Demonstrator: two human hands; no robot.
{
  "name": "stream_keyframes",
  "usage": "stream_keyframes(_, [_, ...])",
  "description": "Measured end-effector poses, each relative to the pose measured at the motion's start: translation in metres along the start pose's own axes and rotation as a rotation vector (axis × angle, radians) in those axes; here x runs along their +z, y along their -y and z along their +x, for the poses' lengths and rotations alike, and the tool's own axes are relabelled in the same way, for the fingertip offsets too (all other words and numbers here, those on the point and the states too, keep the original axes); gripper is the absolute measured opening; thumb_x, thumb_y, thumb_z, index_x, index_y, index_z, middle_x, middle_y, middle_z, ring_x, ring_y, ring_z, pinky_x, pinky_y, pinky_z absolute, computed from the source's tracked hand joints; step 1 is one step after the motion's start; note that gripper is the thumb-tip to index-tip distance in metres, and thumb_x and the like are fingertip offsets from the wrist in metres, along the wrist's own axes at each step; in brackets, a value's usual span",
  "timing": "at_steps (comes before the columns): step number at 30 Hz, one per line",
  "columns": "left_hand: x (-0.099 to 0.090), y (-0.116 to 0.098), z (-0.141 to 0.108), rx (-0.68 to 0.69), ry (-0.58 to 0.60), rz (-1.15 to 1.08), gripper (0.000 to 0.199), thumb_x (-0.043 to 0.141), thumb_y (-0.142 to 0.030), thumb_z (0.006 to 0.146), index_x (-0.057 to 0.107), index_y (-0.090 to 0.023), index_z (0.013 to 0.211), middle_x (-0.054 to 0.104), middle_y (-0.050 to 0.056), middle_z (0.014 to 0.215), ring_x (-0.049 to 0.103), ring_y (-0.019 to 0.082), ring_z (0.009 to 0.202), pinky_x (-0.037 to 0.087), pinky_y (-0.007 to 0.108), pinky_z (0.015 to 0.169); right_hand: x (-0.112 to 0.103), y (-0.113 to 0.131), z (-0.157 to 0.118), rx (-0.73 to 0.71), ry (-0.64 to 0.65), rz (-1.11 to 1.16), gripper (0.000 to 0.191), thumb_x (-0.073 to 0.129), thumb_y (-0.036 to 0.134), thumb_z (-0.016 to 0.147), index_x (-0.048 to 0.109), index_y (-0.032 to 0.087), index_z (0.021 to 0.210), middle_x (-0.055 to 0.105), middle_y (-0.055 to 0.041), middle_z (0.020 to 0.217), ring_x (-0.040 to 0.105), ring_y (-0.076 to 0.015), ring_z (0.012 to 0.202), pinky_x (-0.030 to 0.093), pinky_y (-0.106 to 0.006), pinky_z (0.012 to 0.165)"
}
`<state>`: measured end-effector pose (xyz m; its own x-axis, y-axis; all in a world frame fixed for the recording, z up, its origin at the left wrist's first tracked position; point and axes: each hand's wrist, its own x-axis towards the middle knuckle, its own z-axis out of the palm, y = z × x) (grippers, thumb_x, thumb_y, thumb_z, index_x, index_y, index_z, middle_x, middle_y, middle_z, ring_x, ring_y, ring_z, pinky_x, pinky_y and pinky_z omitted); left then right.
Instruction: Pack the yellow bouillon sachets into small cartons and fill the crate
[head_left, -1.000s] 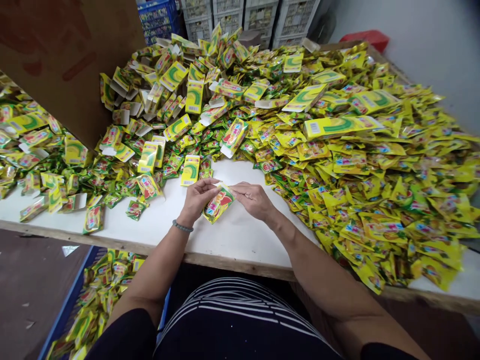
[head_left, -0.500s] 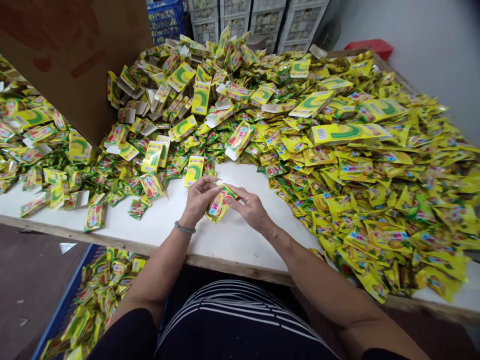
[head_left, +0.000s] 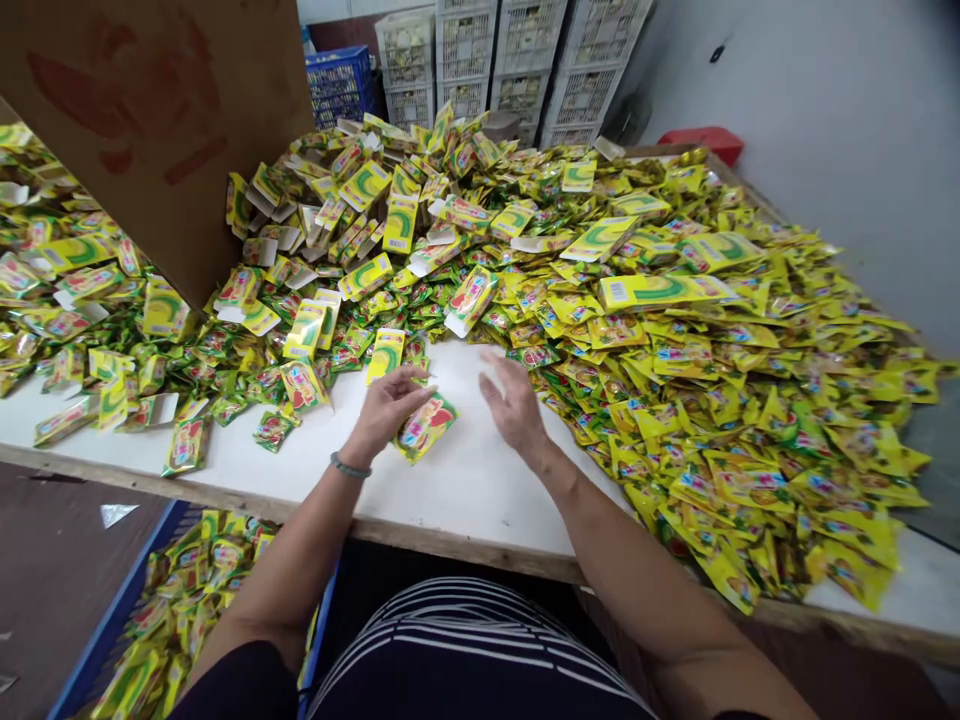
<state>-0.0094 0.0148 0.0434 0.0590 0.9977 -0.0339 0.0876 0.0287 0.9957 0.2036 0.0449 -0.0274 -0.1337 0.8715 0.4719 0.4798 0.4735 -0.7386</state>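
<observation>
From here I see the right hand [head_left: 516, 405] has come off the small box [head_left: 427, 426], now right of the grip.

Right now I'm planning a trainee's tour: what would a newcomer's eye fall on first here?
Probably the heap of yellow packets covering the right of the table. Next, the brown cardboard at the upper left. Then the small pack in the left hand, near the middle, with the right hand apart from it.
</observation>
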Motion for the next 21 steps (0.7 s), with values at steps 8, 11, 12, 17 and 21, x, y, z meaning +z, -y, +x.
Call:
stream_keyframes(8, [-0.157,-0.068,-0.099,-0.423,0.207,1.223,0.042,0.062,-0.059,0.075,0.075,-0.022,0.089,0.07,0.003,0.066,0.062,0.021,0.062,0.039,0.027,0.06,-0.023,-0.057,0.014,0.155,-0.008,-0.715,0.049,0.047,0.015,0.091,0.056,0.013,0.139,0.052,-0.024,0.14,0.055,-0.0357,0.11,0.041,-0.048,0.09])
stream_keyframes(11, [-0.168,-0.067,-0.108,-0.473,0.073,1.38,0.049,0.059,-0.061,0.075,0.073,-0.021,0.1,0.072,0.005,0.072,0.065,0.025,0.067,0.038,0.029,0.061,-0.023,-0.055,0.019,0.124,-0.032,-0.627,0.04,0.042,0.014,0.092,0.067,0.014,0.123,0.062,-0.0195,0.126,0.061,-0.0282,0.098,0.044,-0.038,0.085])
stream_keyframes(12, [-0.16,-0.065,-0.103,-0.438,0.001,1.395,0.05,0.057,-0.061,0.077,0.072,-0.021,0.103,0.073,0.005,0.076,0.066,0.025,0.071,0.038,0.029,0.062,-0.022,-0.052,0.02,0.105,-0.039,-0.57,0.038,0.041,0.014,0.093,0.069,0.015,0.119,0.064,-0.0179,0.122,0.062,-0.0269,0.096,0.045,-0.037,0.084])
stream_keyframes(17, [-0.081,-0.04,-0.024,-0.222,-0.376,1.36,0.053,0.053,-0.063,0.087,0.066,-0.018,0.111,0.073,0.011,0.095,0.067,0.029,0.09,0.043,0.031,0.073,-0.002,-0.025,0.011,0.162,-0.074,-0.18,0.03,0.047,0.026,0.094,0.07,0.016,0.109,0.072,-0.013,0.1,0.065,-0.0243,0.089,0.05,-0.033,0.08])
stream_keyframes(21, [-0.032,-0.006,0.044,-0.091,-0.39,1.381,0.076,0.071,-0.061,0.076,0.054,-0.011,0.131,0.065,0.024,0.12,0.06,0.037,0.114,0.045,0.039,0.089,0.012,-0.02,0.004,0.336,0.047,0.166,0.033,0.057,0.047,0.087,0.068,0.017,0.096,0.069,-0.0059,0.077,0.061,-0.0201,0.069,0.048,-0.029,0.064])
